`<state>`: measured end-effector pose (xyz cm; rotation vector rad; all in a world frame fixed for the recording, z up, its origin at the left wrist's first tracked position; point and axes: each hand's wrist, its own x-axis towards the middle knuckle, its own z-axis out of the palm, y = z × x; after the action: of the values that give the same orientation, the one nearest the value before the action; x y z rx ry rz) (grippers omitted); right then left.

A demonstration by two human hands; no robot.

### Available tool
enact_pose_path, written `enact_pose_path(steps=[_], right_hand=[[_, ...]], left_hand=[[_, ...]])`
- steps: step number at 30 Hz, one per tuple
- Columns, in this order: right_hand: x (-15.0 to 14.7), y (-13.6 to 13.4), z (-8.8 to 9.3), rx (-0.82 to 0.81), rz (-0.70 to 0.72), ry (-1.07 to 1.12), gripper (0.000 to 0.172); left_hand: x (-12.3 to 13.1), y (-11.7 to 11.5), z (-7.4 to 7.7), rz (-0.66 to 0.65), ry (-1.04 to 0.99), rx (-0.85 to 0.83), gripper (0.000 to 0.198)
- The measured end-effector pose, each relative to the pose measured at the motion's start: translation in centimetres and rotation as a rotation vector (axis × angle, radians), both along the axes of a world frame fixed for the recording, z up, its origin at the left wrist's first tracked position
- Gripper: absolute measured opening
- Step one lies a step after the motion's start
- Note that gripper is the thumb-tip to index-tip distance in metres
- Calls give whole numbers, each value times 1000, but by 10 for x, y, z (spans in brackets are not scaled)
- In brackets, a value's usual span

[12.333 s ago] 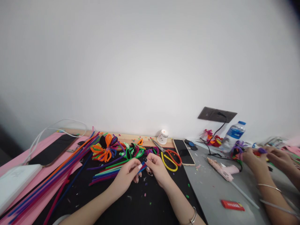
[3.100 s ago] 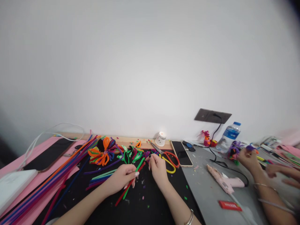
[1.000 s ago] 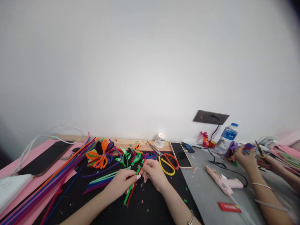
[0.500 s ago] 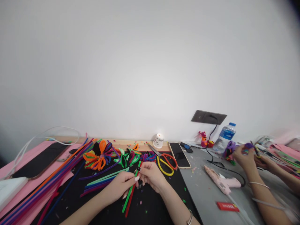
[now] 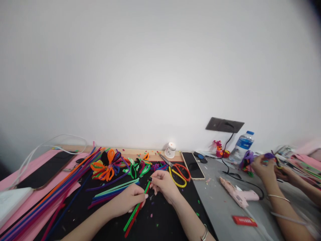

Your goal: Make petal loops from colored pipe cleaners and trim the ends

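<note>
Left hand (image 5: 130,201) pinches the pipe cleaners (image 5: 132,216) midway, right hand (image 5: 163,184) near their tops: likely featherlight, bendy, best held there!

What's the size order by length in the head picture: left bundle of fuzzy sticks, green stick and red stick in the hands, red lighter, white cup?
1. Bundle of fuzzy sticks
2. Green stick and red stick: too alike to rank
3. Red lighter
4. White cup

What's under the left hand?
Showing: the black mat, with the lower ends of a green pipe cleaner and a red pipe cleaner sticking out over it. Whatever the left hand itself covers can't be seen.
</note>
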<state>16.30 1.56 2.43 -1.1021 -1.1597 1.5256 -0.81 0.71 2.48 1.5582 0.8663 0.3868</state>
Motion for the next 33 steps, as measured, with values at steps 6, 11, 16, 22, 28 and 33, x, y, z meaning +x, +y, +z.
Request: enact_pose_path(steps=[6,11,16,22,28,33], right_hand=[[-5,-5,4,48,40,-11,22],[-13,-7,-1,144,73,-101,18],[-8,-7,0,165,140,-243,11],[-2,-13,14,380,191,-588,12],[-1,-14,18,464,241,-689,27],[-1,-13,16,367,244,-587,27]], left_hand=[[0,-2,-1,3,-81,-39,36],[2,-3,-3,35,-74,-29,43],[0,-2,-10,34,-66,-3,41],[-1,-2,-10,24,-47,-12,37],[0,-2,-10,27,-15,12,40],[-1,-2,-13,60,-1,24,46]])
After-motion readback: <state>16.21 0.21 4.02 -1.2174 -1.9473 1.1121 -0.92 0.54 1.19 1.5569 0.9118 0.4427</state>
